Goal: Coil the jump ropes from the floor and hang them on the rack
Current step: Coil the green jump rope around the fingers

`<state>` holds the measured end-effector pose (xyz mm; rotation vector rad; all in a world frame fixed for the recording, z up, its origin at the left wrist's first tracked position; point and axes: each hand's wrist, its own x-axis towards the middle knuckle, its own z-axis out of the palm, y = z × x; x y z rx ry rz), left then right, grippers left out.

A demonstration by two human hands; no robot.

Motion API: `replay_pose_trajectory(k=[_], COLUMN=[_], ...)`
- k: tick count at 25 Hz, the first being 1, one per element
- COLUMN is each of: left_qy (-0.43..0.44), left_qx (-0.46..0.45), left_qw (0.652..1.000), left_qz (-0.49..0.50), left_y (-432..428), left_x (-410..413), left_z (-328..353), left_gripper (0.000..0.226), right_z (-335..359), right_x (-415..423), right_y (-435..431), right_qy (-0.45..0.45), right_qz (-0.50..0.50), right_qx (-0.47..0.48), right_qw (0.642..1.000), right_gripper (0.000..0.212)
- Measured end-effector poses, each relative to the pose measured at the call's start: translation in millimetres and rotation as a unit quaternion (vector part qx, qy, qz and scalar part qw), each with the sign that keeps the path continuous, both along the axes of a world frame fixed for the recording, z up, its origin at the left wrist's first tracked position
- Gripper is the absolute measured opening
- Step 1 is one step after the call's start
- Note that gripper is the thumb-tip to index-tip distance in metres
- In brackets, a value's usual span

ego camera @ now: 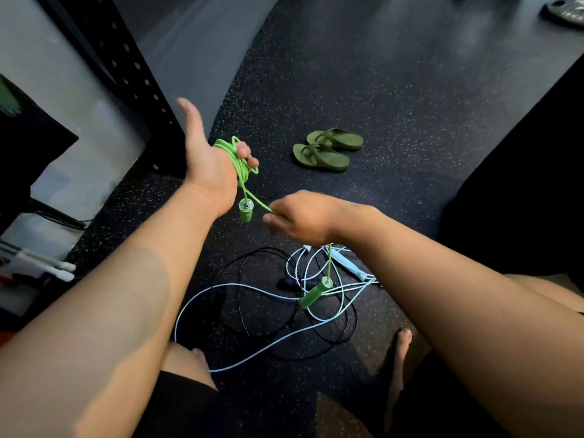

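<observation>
Right hand (303,219) apparently pinches green rope (239,168) | left hand (208,167) grasps its coils, thumb out

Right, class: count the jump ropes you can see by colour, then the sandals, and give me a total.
Green jump rope: 1
Pale blue jump rope: 1
Black jump rope: 1
Green sandals: 2
Total: 5
</observation>
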<state>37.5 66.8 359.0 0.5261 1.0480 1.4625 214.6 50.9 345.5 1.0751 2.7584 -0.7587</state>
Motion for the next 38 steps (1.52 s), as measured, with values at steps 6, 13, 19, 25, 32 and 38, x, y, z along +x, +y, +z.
replay_pose_trajectory(k=[6, 13, 19, 25, 32, 38], left_qy=[0.24, 0.286, 0.244, 0.148, -0.107, -0.085], left_qx=[-0.087, -0.082, -0.12, -0.082, 0.032, 0.079], left_qw=[0.914, 0.855, 0.84, 0.878, 0.973, 0.993], left_qz=[-0.314, -0.424, -0.47, -0.448, -0.2, -0.027], left_y=[-15.2, -16.3, -25.0, -28.2, -25.5, -8.1], left_x=[27.5, 27.5, 33.3, 20.1, 0.5, -4.7], left_z=[4.3, 7.2, 12.1, 24.3, 32.9, 13.0], left_gripper=[0.112, 0.11, 0.108, 0.122, 0.118, 0.115], right_z=[2.3, 4.3, 11.3, -2.0, -20.8, -9.6], right_x=[11.0, 21.4, 36.8, 42.0, 33.5, 17.5], right_y=[22.1, 27.6, 34.1, 38.6, 25.5, 15.7], right_qy=[0.143, 0.263, 0.294, 0.229, 0.06, 0.093], right_qz=[-0.013, -0.018, -0.083, -0.163, -0.141, -0.085], right_qx=[0.16, 0.182, 0.103, 0.026, -0.134, -0.12], right_qw=[0.977, 0.947, 0.947, 0.959, 0.979, 0.985], right_gripper=[0.044, 0.027, 0.041, 0.059, 0.03, 0.024])
